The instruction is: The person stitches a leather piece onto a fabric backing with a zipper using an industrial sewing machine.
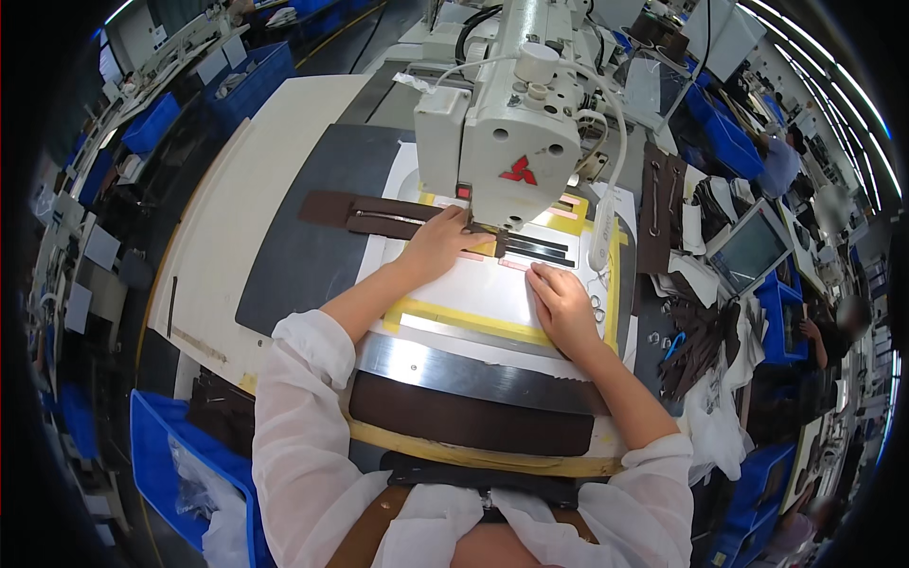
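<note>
A dark brown fabric strip with a zipper [383, 221] lies across a white template [445, 293] edged in yellow tape, under the head of a large white sewing machine [516, 142]. My left hand [436, 248] rests on the strip's right part, fingers spread and pressing beside the needle area. Close to the dark slots [540, 250] of the template is my right hand [565, 308], its fingers curled together and their tips down on the white surface. What those fingers hold, if anything, is hidden. Small pink tabs [514, 264] sit between my hands.
A curved metal strip [473, 372] and a brown panel [464, 417] lie nearest me. At right are brown pieces [705, 346], blue-handled scissors [674, 346] and a screen [750, 248]. A blue bin [194, 473] stands at left. People work farther off at right.
</note>
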### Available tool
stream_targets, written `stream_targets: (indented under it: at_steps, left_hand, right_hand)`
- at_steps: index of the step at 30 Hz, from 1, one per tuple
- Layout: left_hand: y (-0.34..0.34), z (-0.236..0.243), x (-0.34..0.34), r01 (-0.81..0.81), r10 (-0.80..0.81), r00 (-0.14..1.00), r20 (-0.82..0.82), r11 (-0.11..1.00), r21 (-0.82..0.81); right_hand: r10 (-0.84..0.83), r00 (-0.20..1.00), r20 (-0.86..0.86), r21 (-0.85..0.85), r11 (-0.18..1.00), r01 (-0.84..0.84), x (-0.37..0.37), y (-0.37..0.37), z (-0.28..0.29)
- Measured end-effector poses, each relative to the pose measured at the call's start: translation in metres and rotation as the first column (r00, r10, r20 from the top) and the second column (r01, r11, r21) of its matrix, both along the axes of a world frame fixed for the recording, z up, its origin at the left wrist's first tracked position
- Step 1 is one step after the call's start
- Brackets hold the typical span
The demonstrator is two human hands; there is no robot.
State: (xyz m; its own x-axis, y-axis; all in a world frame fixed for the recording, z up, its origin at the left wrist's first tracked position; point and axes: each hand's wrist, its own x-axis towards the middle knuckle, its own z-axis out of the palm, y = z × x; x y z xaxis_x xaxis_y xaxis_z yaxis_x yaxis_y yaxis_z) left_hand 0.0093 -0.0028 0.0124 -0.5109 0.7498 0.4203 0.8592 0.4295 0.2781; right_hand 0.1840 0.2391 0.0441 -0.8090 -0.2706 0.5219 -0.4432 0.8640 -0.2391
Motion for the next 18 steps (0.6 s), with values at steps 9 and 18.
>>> stream_targets:
  at_steps: [9,18]
  left_hand:
    - [-0.0016,0.0032,0.0021,0.034,-0.033,0.999,-0.008,0.998,0.057]
    - [-0.0016,-0.0015,-0.0014,0.027,-0.026,0.999,-0.019,0.999,0.043]
  right_hand:
    - [-0.005,1.000,-0.021,0.009,1.000,0.005,0.0016,-0.0012,-0.0014]
    - [-0.013,0.999,-0.032,0.006,1.000,0.013,-0.0009,0.0007,-0.0043]
